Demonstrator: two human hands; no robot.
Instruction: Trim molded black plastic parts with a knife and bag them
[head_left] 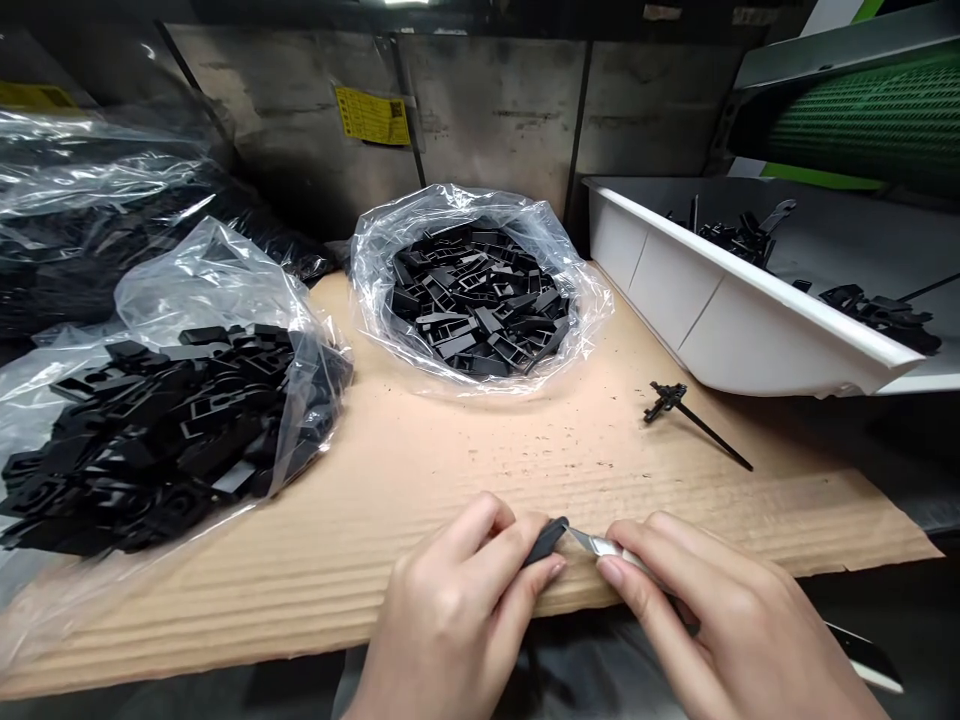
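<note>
A small black part (547,541) is pinched between the thumb and fingers of the left hand (461,590), above the front edge of the cardboard (420,470). A knife (616,551) is gripped by the closed fingers of the right hand (720,600), and its blade tip is pointed at the end of the part. Many black pieces (484,300) are held in an open plastic bag (592,300) behind the hands. A black stem piece (667,400) is laid near the white tray (750,300).

left hand (469,600): pinch grip, fingers curled | right hand (709,600): pinch grip, index finger extended
</note>
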